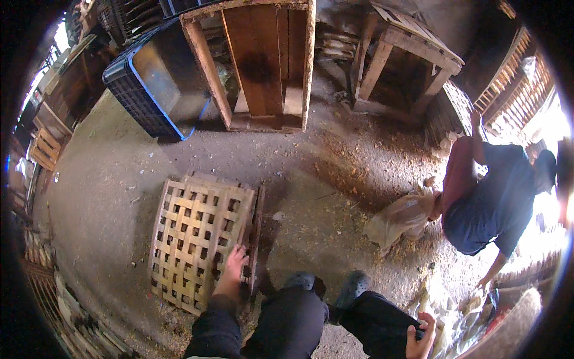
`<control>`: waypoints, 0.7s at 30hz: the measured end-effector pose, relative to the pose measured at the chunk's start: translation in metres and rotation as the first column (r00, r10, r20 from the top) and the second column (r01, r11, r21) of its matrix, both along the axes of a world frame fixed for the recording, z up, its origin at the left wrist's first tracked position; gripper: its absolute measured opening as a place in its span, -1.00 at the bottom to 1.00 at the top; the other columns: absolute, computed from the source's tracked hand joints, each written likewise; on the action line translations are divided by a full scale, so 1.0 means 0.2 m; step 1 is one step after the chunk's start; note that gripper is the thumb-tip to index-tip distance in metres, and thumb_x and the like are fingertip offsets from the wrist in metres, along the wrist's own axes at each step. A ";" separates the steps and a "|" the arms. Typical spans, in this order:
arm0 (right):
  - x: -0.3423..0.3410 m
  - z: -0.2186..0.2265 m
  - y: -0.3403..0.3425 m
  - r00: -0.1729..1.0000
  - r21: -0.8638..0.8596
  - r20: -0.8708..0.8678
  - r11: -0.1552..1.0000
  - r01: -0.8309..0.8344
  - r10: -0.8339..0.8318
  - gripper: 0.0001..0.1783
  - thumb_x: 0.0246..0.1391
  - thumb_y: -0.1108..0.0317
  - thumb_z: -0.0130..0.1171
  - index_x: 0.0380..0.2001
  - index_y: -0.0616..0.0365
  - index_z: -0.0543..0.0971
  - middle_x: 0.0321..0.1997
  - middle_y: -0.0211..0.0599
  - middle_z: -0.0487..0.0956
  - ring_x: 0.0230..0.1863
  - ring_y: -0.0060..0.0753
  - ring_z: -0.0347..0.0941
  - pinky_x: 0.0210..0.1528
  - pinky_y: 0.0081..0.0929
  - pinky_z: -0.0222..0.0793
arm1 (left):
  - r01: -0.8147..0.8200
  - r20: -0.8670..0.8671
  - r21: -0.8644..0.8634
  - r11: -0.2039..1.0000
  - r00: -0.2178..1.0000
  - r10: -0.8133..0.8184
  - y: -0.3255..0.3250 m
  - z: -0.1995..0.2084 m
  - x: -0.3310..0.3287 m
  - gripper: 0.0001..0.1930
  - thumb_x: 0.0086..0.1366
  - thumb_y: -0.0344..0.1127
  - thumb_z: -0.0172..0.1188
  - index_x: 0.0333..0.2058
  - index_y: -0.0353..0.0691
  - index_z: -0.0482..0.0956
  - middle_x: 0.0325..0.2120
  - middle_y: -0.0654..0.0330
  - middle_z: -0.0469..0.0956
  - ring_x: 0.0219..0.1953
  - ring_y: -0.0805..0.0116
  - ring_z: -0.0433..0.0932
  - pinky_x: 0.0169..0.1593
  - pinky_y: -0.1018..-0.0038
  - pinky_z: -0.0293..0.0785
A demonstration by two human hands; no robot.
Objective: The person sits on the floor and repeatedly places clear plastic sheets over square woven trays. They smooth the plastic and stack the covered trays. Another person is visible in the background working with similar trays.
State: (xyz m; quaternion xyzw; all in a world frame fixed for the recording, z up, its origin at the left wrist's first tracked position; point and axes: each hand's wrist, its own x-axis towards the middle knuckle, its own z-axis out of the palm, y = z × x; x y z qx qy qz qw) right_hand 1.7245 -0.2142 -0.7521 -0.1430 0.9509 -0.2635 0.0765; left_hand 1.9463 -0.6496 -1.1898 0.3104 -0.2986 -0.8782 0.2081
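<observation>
Fingers of the left hand (237, 259) are resting half-spread at the right edge of the wooden lattice (194, 242) — any grip unclear — while the right hand (423, 335), loosely opened and apparently empty, is hanging well to the lattice's right, the lattice itself lying on the ground (107, 179), handling seemingly unfinished.

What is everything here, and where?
Lattice crate: 1, pale wood, left of centre
Plastic crate: 1, dark blue, upper left
Wooden box: 1, brown, top centre
Wooden stand: 1, brown, upper right
Slatted wood: uncounted, brown, sides
Sack: 1, beige, right of centre
Co-worker: 1, dark top, far right
Sheeting: count unclear, whitish, lower right
Shoes: 2, grey, lower centre
Trouser legs: 2, black, lower centre
Left hand: 1, bare, on lattice crate
Right hand: 1, bare, lower right
</observation>
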 end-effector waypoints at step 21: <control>0.07 -0.09 0.17 0.974 -0.138 -0.211 0.989 0.050 -0.079 -0.62 -0.12 0.49 0.03 -0.14 0.18 0.32 -0.17 -0.27 0.42 -0.16 -0.41 0.34 -0.28 -0.54 0.21 | 0.815 0.834 -0.332 0.474 0.019 0.551 -0.02 0.37 0.44 -0.68 -0.08 -0.24 0.19 -0.37 -0.32 0.44 -0.36 -0.06 0.42 -0.25 -0.01 0.40 -0.17 0.24 0.33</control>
